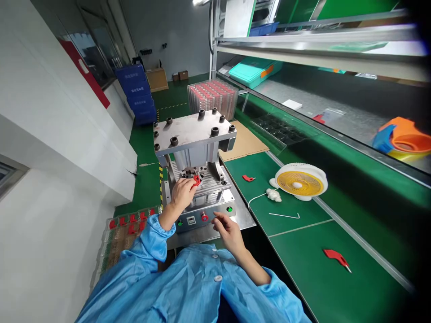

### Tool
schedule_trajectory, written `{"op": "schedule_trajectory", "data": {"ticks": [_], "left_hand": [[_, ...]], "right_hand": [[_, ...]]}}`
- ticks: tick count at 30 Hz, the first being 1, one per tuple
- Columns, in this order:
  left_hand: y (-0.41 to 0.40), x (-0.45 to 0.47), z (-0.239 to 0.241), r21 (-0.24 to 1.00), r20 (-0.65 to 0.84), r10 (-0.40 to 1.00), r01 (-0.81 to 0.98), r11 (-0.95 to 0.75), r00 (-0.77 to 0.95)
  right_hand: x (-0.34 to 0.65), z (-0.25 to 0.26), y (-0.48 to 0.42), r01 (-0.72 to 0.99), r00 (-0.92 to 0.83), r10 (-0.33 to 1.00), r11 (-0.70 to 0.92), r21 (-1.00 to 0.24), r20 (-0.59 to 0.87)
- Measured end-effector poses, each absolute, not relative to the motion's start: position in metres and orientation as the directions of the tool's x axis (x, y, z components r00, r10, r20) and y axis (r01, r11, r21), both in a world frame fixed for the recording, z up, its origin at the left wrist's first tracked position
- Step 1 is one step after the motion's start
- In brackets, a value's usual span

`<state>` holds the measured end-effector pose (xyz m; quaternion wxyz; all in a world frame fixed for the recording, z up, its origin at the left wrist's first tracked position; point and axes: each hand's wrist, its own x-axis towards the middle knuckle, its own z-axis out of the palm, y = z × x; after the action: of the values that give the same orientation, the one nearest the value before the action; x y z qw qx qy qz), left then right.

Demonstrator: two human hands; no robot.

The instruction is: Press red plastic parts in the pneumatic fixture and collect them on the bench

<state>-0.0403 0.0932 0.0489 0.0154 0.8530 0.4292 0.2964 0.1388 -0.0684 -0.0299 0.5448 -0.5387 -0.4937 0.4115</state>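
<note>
My left hand reaches into the metal press machine with its fingers closed on a small red plastic part. That part is at the fixture on the ribbed bed, and the fingers cover some of it. My right hand hovers in front of the control panel, just right of the red knob. Its fingers are loosely bent and apart, with nothing between them. Green buttons sit toward both ends of the panel, and a small display is left of the knob.
Right of the press, a green bench carries red parts with metal tips, a hex key and a white-and-yellow fan. Left and low is a tray of red parts. Stacked clear trays stand behind.
</note>
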Motion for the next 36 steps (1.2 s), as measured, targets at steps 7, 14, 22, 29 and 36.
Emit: {"op": "schedule_trajectory", "data": {"ticks": [7, 14, 22, 29, 36], "left_hand": [[0.096, -0.041, 0.050, 0.268, 0.511, 0.726, 0.717, -0.644, 0.461], [0.099, -0.034, 0.054, 0.293, 0.507, 0.792, 0.796, -0.529, 0.340], [0.086, -0.025, 0.048, 0.297, 0.513, 0.833, 0.867, -0.400, 0.208], [0.077, -0.018, 0.040, 0.302, 0.524, 0.838, 0.888, -0.348, 0.150], [0.071, -0.014, 0.040, 0.336, 0.517, 0.852, 0.898, -0.285, 0.077]], "right_hand": [[0.133, -0.030, -0.069, 0.046, 0.182, 0.983, 0.014, -0.999, 0.022], [0.147, -0.038, -0.058, 0.003, 0.163, 0.986, -0.019, -1.000, -0.018], [0.211, -0.055, -0.037, -0.034, 0.184, 0.979, -0.077, -0.996, -0.082], [0.247, -0.070, -0.032, -0.028, 0.117, 0.984, -0.133, -0.991, -0.135], [0.255, -0.099, -0.024, -0.013, 0.083, 0.970, -0.226, -0.974, -0.227]]}}
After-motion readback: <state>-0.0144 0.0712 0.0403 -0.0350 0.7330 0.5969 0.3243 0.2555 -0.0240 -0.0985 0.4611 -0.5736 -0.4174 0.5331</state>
